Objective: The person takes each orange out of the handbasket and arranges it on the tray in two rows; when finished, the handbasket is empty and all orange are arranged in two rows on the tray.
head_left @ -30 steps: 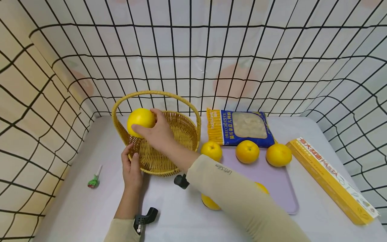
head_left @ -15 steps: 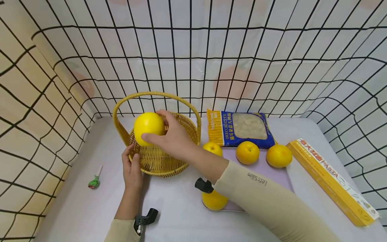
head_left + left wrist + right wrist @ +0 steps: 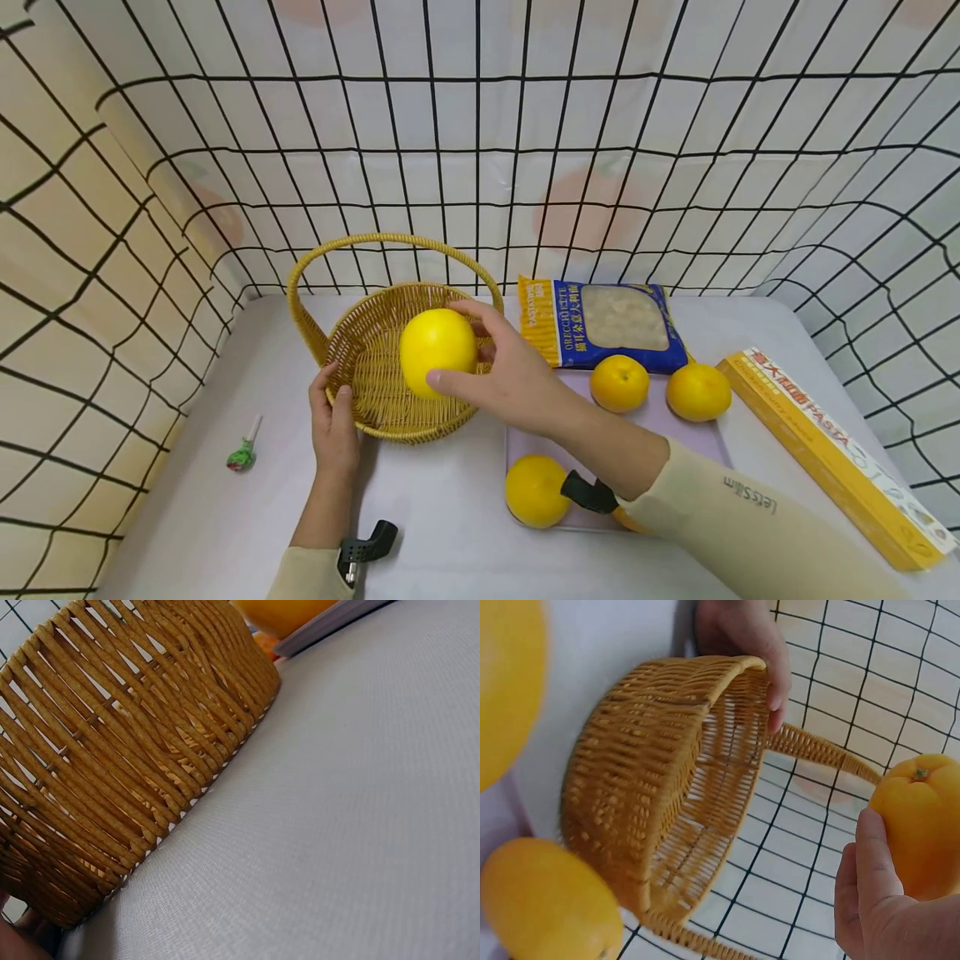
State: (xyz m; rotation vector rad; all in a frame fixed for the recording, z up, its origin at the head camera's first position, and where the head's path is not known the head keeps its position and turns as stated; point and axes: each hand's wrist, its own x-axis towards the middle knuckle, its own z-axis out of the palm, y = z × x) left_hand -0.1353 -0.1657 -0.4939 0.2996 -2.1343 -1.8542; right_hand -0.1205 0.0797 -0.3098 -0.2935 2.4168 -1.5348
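My right hand (image 3: 510, 375) holds a yellow-orange orange (image 3: 438, 350) between thumb and fingers, above the right half of a wicker basket (image 3: 375, 408). In the right wrist view the held orange (image 3: 922, 832) shows a small green stem end, and the basket (image 3: 622, 765) lies apart from it. My left hand (image 3: 333, 425) grips the basket's near-left rim, with the thumb over the edge. The left wrist view shows the basket's woven side (image 3: 142, 727) standing on the white cloth. No fruit shows inside the basket.
A lilac tray (image 3: 577, 437) right of the basket bears several oranges (image 3: 618, 383), partly hidden by my right arm. Behind it lies a blue pasta bag (image 3: 622, 321), and at right a long yellow pasta box (image 3: 832, 458). A lollipop (image 3: 242, 454) lies left; black wire mesh (image 3: 480, 150) encloses the table.
My right hand has carried the orange rightward and nearer, from over the basket's left side to its right half. The left hand keeps its hold on the rim. The view has shifted slightly.
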